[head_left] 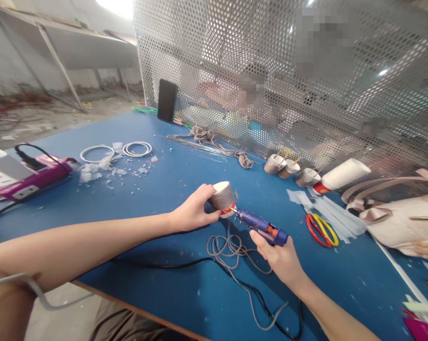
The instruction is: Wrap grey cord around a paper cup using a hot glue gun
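My left hand is closed round a paper cup wrapped in grey cord, tilted over the middle of the blue table. A red and white band shows at the cup's lower end. In my right hand is a blue glue gun, its metal tip at the cup's red band. Loose grey cord hangs from the cup and lies coiled on the table below it. The palm side of my right hand is hidden.
Wrapped cups, a white cup stack, scissors and a pale bag lie right. Behind stand a phone and mesh screen. White rings and a purple power strip lie left. Black cable crosses the front.
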